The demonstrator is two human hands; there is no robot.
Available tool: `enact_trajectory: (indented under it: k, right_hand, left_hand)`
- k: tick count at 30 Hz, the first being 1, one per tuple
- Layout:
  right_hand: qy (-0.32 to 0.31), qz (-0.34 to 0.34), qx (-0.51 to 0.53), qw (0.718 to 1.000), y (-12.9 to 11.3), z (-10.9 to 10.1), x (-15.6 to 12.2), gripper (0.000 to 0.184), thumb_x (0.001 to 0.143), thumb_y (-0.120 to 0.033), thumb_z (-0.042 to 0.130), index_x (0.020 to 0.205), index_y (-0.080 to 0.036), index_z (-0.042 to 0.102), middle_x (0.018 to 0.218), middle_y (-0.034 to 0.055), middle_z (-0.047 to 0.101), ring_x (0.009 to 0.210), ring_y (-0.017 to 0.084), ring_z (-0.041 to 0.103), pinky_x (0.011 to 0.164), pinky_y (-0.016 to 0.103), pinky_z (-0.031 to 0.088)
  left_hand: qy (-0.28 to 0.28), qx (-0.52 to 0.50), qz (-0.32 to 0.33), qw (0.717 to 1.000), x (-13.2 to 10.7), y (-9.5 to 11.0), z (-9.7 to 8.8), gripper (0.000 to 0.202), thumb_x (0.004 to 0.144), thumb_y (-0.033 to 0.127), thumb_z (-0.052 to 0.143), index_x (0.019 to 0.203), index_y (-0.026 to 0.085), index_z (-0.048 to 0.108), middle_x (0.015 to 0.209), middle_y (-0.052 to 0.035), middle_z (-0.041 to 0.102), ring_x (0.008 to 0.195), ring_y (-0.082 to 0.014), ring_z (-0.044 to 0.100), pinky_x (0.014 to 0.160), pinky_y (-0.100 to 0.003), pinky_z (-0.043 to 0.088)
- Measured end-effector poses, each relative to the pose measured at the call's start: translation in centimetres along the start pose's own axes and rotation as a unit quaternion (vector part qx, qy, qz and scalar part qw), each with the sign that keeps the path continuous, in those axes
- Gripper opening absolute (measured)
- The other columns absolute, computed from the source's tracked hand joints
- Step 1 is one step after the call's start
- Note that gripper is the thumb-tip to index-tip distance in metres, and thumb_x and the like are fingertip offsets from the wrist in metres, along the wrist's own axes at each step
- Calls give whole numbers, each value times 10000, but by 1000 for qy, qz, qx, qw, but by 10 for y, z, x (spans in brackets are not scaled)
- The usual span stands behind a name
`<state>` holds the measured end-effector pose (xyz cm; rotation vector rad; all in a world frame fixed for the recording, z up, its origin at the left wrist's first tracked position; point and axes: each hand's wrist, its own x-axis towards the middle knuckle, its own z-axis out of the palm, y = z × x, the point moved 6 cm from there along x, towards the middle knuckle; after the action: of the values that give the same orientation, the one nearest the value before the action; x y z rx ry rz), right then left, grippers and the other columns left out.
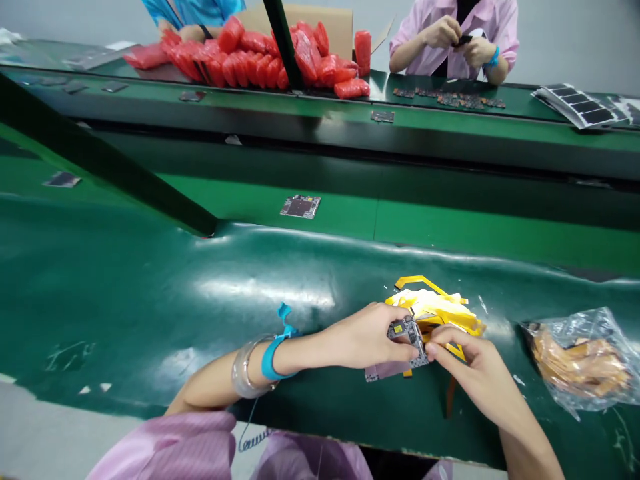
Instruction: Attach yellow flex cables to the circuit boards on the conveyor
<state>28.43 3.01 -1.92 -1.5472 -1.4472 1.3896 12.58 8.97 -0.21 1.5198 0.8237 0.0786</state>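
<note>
My left hand (pixel 373 337) grips a small circuit board (pixel 416 340) between thumb and fingers, over the near part of the bench. The board is tilted, with a yellow label and a connector edge facing right. At that edge, the thumb and index finger of my right hand (pixel 467 357) are pinched together. A brown flat flex cable (pixel 450 398) runs down from under the right fingers; its upper end is hidden by them. Just behind both hands lies a heap of yellow flex cables (pixel 430 307).
A clear plastic bag (pixel 585 360) of orange-brown flex cables lies at right. Beyond the bench edge, a circuit board (pixel 301 207) sits on the green belt (pixel 425 213). A dark post (pixel 125 167) slants across the left. Red wrapped bundles (pixel 260 60) and two people are opposite.
</note>
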Motion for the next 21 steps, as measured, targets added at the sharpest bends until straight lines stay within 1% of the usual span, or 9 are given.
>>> enact_trajectory:
  k: [3,6,9,12,15,21]
  right_hand:
    - [-55,5,-14,998,-3,4,-2,239,953,-376,637,768,-227,663,835,-14,680,830,177,612,826,275,434]
    - [-81,20,-28,996,-2,7,-4,257,950,-358,640,735,-218,660,805,-17,683,801,168,613,816,278,428]
    - [-80,31,-25,996,0,7,-3,266,939,-367,651,722,-216,674,791,-14,688,792,168,618,811,279,433]
    - [-87,35,-4,996,2,9,-2,267,936,-376,656,726,-215,694,798,-9,703,802,170,633,821,278,439]
    - [-90,37,6,995,3,10,-1,269,932,-377,659,722,-215,702,800,-5,711,801,169,642,817,273,449]
    - [-93,44,26,994,3,11,0,290,927,-404,661,715,-215,717,797,4,713,799,171,648,816,271,462]
  left_hand:
    - [-26,30,2,999,0,1,2,211,790,345,672,835,146,617,748,19,591,657,-104,489,569,-204,366]
    - [-49,32,20,998,2,2,5,183,777,312,673,801,145,604,712,35,543,638,-93,452,560,-203,345]
    - [-60,24,32,997,3,2,6,176,782,305,663,832,139,632,735,32,549,661,-96,460,577,-204,352]
    - [-61,14,25,998,4,1,6,208,792,324,661,871,131,656,784,19,584,706,-107,492,610,-208,370]
    - [-61,9,27,998,6,0,6,207,789,323,663,867,131,660,783,25,590,705,-102,493,633,-210,374]
    - [-64,20,10,998,9,-4,4,245,783,385,667,798,144,628,714,39,535,664,-100,456,572,-214,322]
